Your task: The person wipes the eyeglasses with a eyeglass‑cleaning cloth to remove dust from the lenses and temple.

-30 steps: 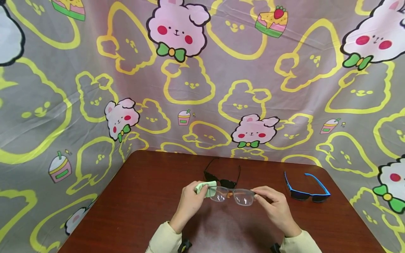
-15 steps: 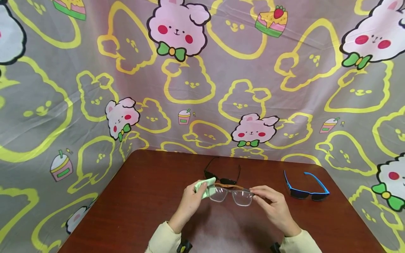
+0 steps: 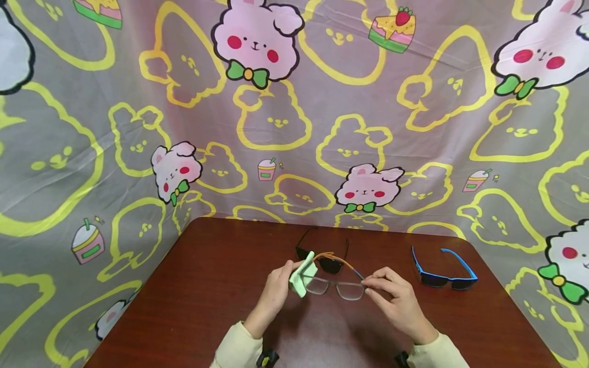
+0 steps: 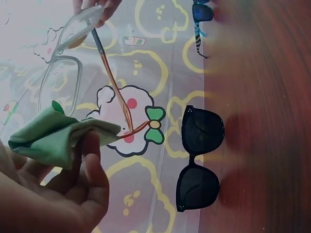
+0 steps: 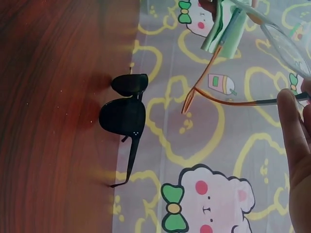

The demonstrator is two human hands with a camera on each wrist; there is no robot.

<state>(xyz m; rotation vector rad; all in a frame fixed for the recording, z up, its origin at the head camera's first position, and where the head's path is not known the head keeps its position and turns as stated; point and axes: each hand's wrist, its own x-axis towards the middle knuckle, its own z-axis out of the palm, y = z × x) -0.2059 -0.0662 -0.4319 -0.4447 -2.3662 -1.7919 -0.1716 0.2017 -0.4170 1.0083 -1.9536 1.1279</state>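
Note:
Clear-framed eyeglasses [image 3: 350, 291] with orange-brown temple tips are held above the table between both hands. My left hand [image 3: 274, 291] holds a pale green cloth [image 3: 303, 276] at the left end of the frame, folded over the hinge area and part of that temple. In the left wrist view the fingers curl under the folded cloth [image 4: 48, 136]. With thumb and fingertips, my right hand [image 3: 395, 299] pinches the frame's right end near the hinge. The temples extend away from me, their orange tips [image 5: 214, 98] close together in the right wrist view.
Black sunglasses [image 3: 330, 265] lie on the brown table [image 3: 207, 286] just beyond the eyeglasses, partly hidden by them. Blue-framed sunglasses [image 3: 448, 280] sit unfolded at the right. A cartoon-printed curtain [image 3: 285, 122] stands along the back and sides.
The eyeglasses have tilted, so their temples now show rising behind the lenses. The green cloth has turned from lying flat near the left lens to standing folded around the frame's left end.

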